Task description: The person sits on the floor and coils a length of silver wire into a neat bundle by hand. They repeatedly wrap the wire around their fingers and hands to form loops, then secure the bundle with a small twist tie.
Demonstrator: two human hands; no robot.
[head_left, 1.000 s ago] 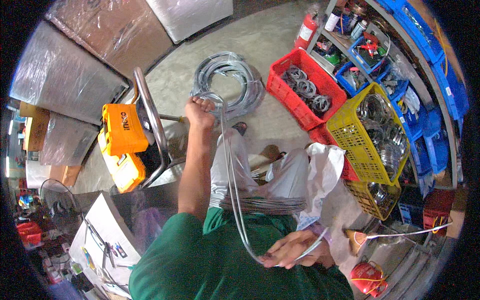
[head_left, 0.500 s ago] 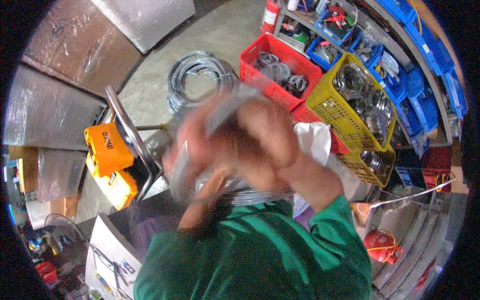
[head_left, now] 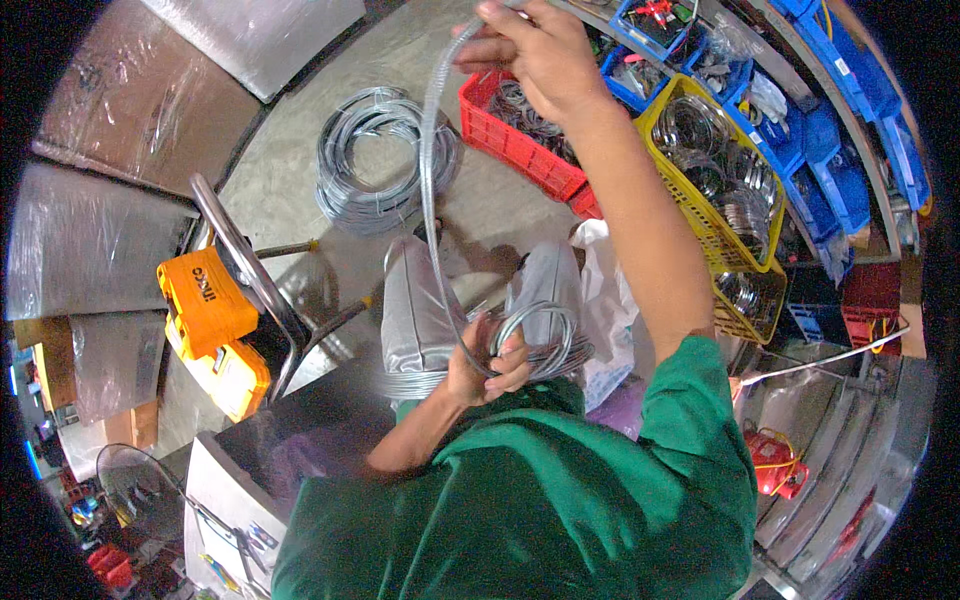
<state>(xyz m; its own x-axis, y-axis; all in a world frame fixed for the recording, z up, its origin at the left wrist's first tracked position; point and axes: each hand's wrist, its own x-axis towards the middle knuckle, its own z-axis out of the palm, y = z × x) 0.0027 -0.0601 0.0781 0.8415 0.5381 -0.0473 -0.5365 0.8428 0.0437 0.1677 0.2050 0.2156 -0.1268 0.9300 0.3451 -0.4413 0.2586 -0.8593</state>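
Observation:
My left hand (head_left: 482,368), low over my lap, is closed around a small coil of grey metal wire (head_left: 556,312). From it a long grey strand (head_left: 428,170) runs up to my right hand (head_left: 545,60), raised far out at the top edge. The strand looks ribbed along its upper part. My right thumb and fingers pinch it, and its far end is cut off by the picture's edge. More wire loops (head_left: 410,385) lie across my thighs. A large tied coil of grey wire (head_left: 345,195) rests on the floor ahead.
Right of the floor coil stand a red crate (head_left: 515,150) and a yellow crate (head_left: 690,215) of metal coils. Blue bins (head_left: 815,190) line shelving behind. Orange cases (head_left: 205,300) and a bent metal tube frame (head_left: 240,245) are at left, near wrapped boxes (head_left: 110,230).
Both hands were blurred close together before me. My right hand has swung up and away, drawing the strand out long, while my left hand stays low with the coil.

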